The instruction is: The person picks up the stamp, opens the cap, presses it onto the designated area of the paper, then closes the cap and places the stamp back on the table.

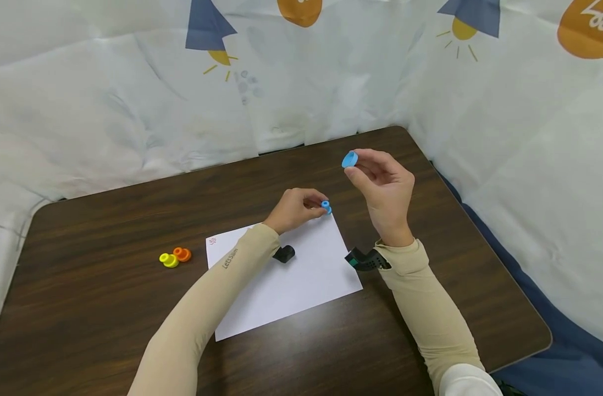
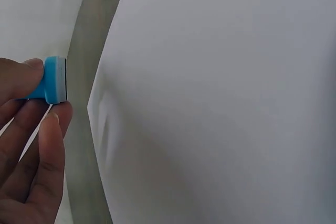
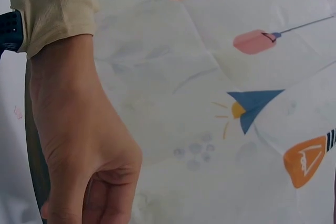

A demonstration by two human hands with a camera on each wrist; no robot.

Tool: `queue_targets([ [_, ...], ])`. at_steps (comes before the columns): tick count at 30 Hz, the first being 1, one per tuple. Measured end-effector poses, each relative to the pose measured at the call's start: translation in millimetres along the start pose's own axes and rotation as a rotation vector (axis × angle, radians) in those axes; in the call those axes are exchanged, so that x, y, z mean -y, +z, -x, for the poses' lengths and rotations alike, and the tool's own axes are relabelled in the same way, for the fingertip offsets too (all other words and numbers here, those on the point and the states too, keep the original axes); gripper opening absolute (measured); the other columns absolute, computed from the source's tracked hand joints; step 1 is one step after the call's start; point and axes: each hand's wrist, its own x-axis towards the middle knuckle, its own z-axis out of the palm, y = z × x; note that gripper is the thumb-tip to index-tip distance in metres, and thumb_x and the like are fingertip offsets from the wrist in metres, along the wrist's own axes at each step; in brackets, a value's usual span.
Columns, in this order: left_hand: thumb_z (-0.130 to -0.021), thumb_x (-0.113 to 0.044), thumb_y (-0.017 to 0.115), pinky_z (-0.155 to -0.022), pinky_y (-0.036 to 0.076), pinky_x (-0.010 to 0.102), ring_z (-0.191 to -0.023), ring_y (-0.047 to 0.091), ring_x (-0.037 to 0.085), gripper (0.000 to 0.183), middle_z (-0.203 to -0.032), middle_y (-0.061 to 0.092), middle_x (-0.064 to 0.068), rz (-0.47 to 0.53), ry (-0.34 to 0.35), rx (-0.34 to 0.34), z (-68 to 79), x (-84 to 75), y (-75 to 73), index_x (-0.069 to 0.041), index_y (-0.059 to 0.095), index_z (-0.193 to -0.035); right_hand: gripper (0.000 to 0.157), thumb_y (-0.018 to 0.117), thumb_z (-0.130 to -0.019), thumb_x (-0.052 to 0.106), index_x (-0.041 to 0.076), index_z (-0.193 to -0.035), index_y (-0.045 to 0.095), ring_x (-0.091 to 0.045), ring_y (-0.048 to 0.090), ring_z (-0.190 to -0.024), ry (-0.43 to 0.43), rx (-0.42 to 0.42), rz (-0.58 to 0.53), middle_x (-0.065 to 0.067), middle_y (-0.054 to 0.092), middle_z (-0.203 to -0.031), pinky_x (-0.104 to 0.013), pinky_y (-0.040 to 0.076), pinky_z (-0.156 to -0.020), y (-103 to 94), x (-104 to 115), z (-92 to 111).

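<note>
With thumb and fingers, my left hand [image 1: 296, 210] pinches a small blue stamp [image 1: 326, 207] just over the far right corner of a white paper sheet [image 1: 301, 280]. In the left wrist view the stamp [image 2: 56, 80] is held sideways, its pale rim and dark face turned toward the paper. My right hand [image 1: 387, 187] is raised to the right, gripping a round blue cap [image 1: 349, 159] between thumb and fingertips. The right wrist view shows the back of my left hand [image 3: 86, 129], its fingertips cut off at the bottom; the cap is out of that view.
A yellow stamp [image 1: 169, 260] and an orange stamp [image 1: 182, 254] stand side by side on the dark wooden table [image 1: 93, 308], left of the paper. Small red marks [image 1: 212, 241] show at the paper's far left corner. A printed white sheet [image 1: 108, 110] hangs behind the table.
</note>
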Motion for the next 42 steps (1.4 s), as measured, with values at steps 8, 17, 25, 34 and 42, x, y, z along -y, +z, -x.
queue_targets([
  [8, -0.092, -0.017, 0.08, -0.093, 0.062, 0.033, -0.098, 0.073, 0.019, 0.025, -0.106, 0.079, 0.006, -0.045, -0.02, 0.032, 0.2, 0.2, 3.3, -0.008, 0.076, -0.115, 0.024, 0.081, -0.085, 0.0, 0.004, -0.109, 0.078, -0.013, 0.077, -0.092, 0.008, 0.009, -0.007, 0.0, 0.079, -0.103, -0.027, 0.064, -0.09, 3.0, 1.2, -0.9],
  [17, -0.092, -0.017, 0.079, -0.093, 0.062, 0.034, -0.098, 0.073, 0.02, 0.026, -0.106, 0.079, 0.007, -0.084, -0.025, 0.037, 0.7, 1.5, 7.1, -0.008, 0.075, -0.116, 0.025, 0.081, -0.085, -0.002, 0.008, -0.107, 0.079, -0.011, 0.077, -0.091, 0.025, 0.006, 0.008, 0.001, 0.08, -0.103, -0.026, 0.064, -0.088, 2.2, -1.3, -0.1],
  [25, -0.092, -0.017, 0.079, -0.093, 0.062, 0.034, -0.099, 0.073, 0.02, 0.025, -0.106, 0.079, 0.006, -0.105, -0.024, 0.025, 0.4, 1.5, 11.2, -0.008, 0.075, -0.115, 0.026, 0.081, -0.084, -0.003, 0.008, -0.108, 0.078, -0.011, 0.077, -0.091, 0.041, 0.008, 0.02, 0.002, 0.08, -0.103, -0.026, 0.064, -0.088, 0.4, -2.1, 1.0],
  [34, -0.092, -0.018, 0.079, -0.093, 0.062, 0.033, -0.1, 0.075, 0.02, 0.026, -0.107, 0.08, 0.007, -0.164, 0.009, 0.025, -0.6, -1.0, 14.6, -0.007, 0.074, -0.116, 0.027, 0.081, -0.084, -0.006, 0.006, -0.107, 0.078, -0.011, 0.077, -0.091, 0.045, 0.006, 0.004, 0.001, 0.08, -0.103, -0.026, 0.064, -0.088, 0.1, -2.1, 0.8],
  [42, -0.092, -0.019, 0.079, -0.09, 0.062, 0.033, -0.097, 0.073, 0.019, 0.026, -0.105, 0.079, 0.006, -0.185, 0.014, 0.02, -1.5, 0.0, 16.6, -0.008, 0.075, -0.115, 0.025, 0.082, -0.085, 0.0, 0.011, -0.107, 0.079, -0.011, 0.077, -0.092, 0.04, 0.013, 0.02, 0.002, 0.08, -0.103, -0.026, 0.064, -0.088, -1.5, -1.3, 0.6],
])
